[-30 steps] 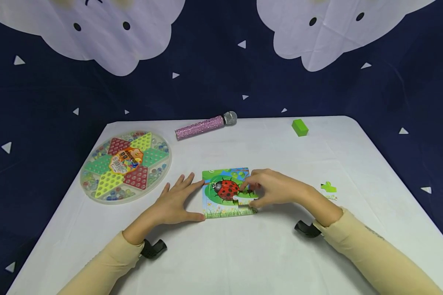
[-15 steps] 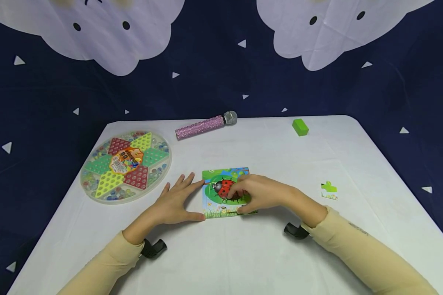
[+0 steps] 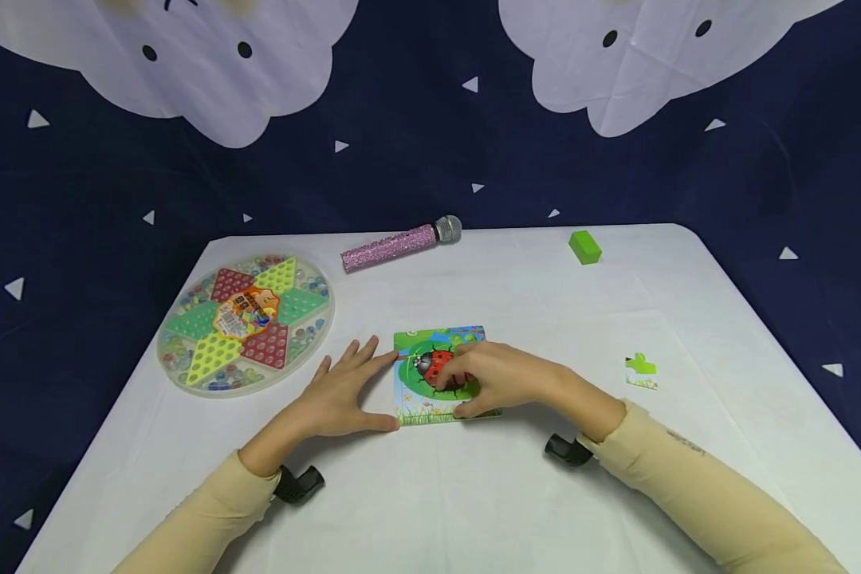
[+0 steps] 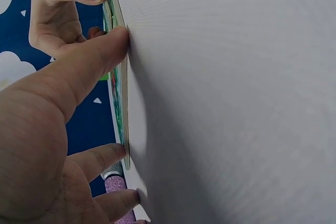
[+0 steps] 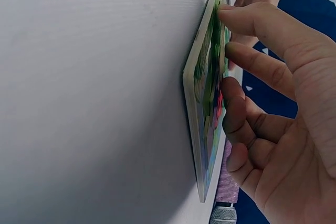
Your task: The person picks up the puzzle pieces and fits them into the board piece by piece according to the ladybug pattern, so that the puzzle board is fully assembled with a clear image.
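A ladybug jigsaw puzzle (image 3: pixel 412 399) lies flat on the white table. My left hand (image 3: pixel 340 399) is spread at its left side, with thumb and index finger touching the board's edge; the left wrist view shows this thumb (image 4: pixel 115 45) against the rim. Over the right half, my right hand (image 3: pixel 509 376) has its thumb and index finger bent down around a puzzle piece (image 5: pixel 212 61), mostly hidden by the fingers. In the right wrist view its other fingers are curled near the board. Further right lies a loose green-and-white puzzle piece group (image 3: pixel 642 370).
A round Chinese checkers set (image 3: pixel 246 325) with marbles sits at the left. A pink glitter microphone (image 3: pixel 399 244) lies at the back, and a green block (image 3: pixel 584 247) at the back right. A dark blue cloth with clouds hangs behind the table (image 3: pixel 430 494).
My right hand has moved left over the puzzle, from its right edge toward the ladybug, covering the gap seen earlier. My left hand has stayed in place.
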Demonstrator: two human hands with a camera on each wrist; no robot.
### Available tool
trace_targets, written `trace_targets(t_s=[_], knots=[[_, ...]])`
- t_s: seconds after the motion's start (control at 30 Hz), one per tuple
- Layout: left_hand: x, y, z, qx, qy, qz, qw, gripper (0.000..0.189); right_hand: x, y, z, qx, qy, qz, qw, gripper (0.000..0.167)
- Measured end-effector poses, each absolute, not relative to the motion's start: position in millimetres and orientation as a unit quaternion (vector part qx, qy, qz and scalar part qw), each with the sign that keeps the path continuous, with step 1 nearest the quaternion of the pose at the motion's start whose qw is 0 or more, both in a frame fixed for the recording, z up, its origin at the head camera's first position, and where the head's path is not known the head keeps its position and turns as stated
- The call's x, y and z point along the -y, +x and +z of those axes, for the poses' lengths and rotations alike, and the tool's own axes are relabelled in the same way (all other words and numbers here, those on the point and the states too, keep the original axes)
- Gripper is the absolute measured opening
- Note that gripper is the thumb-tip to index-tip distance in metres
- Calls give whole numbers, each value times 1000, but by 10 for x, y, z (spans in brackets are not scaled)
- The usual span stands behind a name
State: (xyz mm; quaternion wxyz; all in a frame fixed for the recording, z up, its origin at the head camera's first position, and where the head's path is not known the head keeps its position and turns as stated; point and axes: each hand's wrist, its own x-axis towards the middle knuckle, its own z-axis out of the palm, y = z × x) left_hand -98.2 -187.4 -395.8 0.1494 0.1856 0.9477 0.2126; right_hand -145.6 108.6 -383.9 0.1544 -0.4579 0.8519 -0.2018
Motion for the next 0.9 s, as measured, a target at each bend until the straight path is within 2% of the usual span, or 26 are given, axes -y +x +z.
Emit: trace_targets(t_s=[0.9], knots=[[1876, -970, -3959, -947, 187, 218, 147, 105, -1063, -1492, -3865, -848, -458, -209, 167, 32]])
